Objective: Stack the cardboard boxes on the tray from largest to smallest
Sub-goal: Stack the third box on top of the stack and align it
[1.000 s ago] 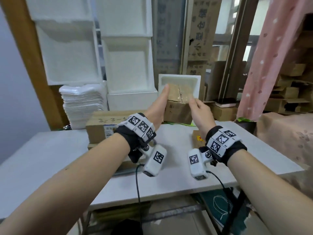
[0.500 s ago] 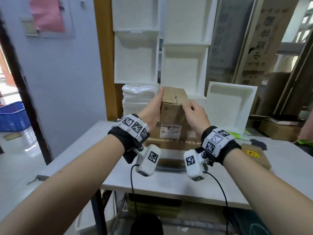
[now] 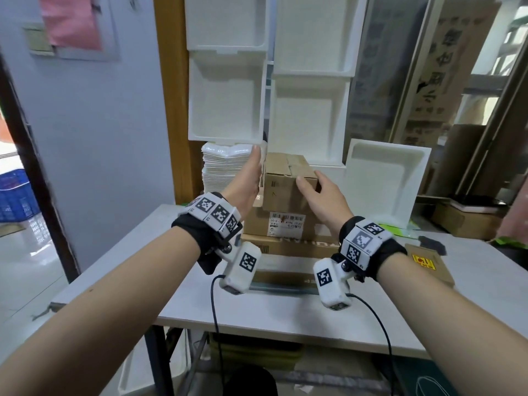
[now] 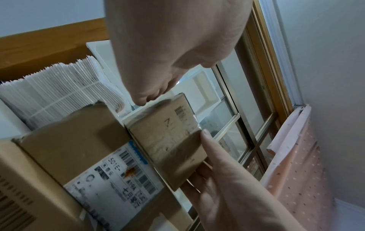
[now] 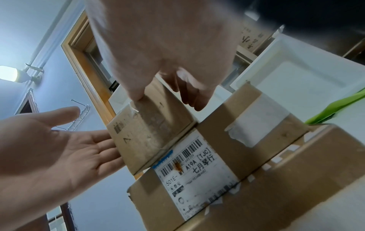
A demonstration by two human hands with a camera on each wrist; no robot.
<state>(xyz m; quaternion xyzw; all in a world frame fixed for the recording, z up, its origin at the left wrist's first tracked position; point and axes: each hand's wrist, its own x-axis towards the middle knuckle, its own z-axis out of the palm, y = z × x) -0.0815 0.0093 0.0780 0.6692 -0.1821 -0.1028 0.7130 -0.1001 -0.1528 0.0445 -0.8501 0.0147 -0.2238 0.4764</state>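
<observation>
Three brown cardboard boxes stand stacked at the back of the table. The small box [image 3: 287,178] sits on top of a middle box with a white shipping label [image 3: 285,224], which rests on a wide bottom box [image 3: 288,248]. A thin grey tray edge [image 3: 283,287] shows under the stack. My right hand [image 3: 311,184] holds the small box's [image 5: 150,132] front right corner, thumb on the front face and fingers down the right side. My left hand [image 3: 253,167] is flat with straight fingers along the box's left side; in the right wrist view its palm [image 5: 79,148] faces the box.
White foam trays [image 3: 383,178] lean against the wall behind the stack, and a pile of white plastic trays [image 3: 223,167] stands at its left. A flat cardboard box with a yellow sticker [image 3: 425,262] lies on the table to the right. A blue crate [image 3: 14,195] is far left.
Both hands carried the small box leftward and down onto the labelled box. My left hand has flattened out beside it. The head view turned left.
</observation>
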